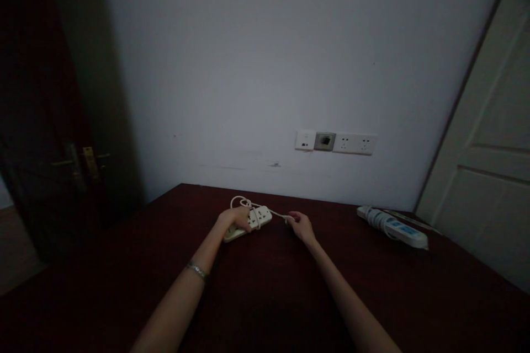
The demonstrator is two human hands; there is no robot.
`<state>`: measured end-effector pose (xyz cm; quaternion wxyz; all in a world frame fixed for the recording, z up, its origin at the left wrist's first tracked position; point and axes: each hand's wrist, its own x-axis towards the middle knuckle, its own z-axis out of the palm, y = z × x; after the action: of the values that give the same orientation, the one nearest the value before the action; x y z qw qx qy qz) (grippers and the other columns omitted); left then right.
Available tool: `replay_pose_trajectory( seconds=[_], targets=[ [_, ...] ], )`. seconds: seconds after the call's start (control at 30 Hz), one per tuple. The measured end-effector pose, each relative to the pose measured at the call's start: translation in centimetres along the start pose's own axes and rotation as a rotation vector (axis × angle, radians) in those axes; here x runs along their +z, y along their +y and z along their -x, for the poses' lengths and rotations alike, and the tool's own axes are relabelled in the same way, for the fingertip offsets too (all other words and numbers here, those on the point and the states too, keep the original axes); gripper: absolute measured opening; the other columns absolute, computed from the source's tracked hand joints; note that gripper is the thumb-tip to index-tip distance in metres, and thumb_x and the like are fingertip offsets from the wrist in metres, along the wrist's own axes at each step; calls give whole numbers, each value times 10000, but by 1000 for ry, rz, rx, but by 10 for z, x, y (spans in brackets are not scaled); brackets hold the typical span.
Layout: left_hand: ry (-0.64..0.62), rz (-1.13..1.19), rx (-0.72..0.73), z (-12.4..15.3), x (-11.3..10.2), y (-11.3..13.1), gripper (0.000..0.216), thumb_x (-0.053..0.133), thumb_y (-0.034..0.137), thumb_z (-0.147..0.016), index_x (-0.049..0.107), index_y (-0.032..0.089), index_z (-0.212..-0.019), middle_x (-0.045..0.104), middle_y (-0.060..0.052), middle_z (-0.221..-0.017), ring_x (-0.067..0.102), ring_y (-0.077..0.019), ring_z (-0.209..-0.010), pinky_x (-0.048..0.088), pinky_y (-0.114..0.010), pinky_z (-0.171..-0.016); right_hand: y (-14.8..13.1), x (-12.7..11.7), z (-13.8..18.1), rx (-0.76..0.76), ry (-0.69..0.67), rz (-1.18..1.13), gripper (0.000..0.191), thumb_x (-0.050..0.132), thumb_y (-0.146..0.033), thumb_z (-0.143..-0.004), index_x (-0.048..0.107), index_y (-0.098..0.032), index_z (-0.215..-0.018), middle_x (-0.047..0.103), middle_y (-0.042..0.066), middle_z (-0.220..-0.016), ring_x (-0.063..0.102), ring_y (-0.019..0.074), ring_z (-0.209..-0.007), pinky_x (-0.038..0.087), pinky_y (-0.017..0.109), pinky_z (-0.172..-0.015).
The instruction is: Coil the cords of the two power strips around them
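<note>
A cream power strip (257,217) lies on the dark red table (265,287) near its far edge. My left hand (234,218) rests on top of the strip, fingers curled round it. The strip's white cord (265,207) loops over the strip and runs to the right. My right hand (300,224) pinches the end of that cord, where the plug sits mostly hidden in my fingers. A thin bracelet (197,271) circles my left wrist.
A second white power strip with blue labels (393,226), its cord wound around it, lies at the table's far right. Wall sockets (336,142) sit on the white wall above the table. A dark door (49,121) stands at left, a white door (488,138) at right.
</note>
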<state>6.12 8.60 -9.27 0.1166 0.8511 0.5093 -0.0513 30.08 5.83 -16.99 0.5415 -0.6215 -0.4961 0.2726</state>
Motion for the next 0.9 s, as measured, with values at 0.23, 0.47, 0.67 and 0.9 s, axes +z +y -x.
replay_pose_trajectory(
  seconds=[0.23, 0.47, 0.67, 0.9],
  targets=[
    [15, -46, 144, 17, -21, 24, 548, 655, 382, -598, 557, 100, -1058, 621, -138, -1062, 593, -245, -914, 445, -283, -725, -22, -34, -18, 125, 195, -485, 189, 698, -175, -539, 650, -108, -708, 636, 20, -540, 603, 146, -505, 508, 238, -491],
    [98, -25, 377, 39, -37, 69, 611, 678, 356, -588, 503, 131, -1127, 592, -112, -1063, 564, -238, -906, 432, -311, -752, -67, -106, -23, 81, 346, -958, 192, 727, -107, -581, 551, -117, -658, 621, -15, -595, 623, 101, -580, 588, 237, -643],
    [143, -32, 560, 59, -33, 112, 840, 702, 302, -580, 334, 195, -1328, 506, -131, -1225, 520, -291, -1040, 431, -354, -770, -104, -161, -17, 19, 442, -1168, 129, 611, -49, -711, 512, -131, -704, 623, -4, -714, 637, 99, -706, 587, 264, -739],
    [167, -54, 623, 67, -20, 139, 689, 717, 297, -587, 420, 166, -1195, 522, -129, -1183, 544, -280, -1004, 454, -345, -749, -131, -212, 11, -38, 500, -1267, 107, 491, -19, -781, 535, -106, -737, 611, 48, -828, 645, 120, -797, 575, 267, -779]
  ],
)
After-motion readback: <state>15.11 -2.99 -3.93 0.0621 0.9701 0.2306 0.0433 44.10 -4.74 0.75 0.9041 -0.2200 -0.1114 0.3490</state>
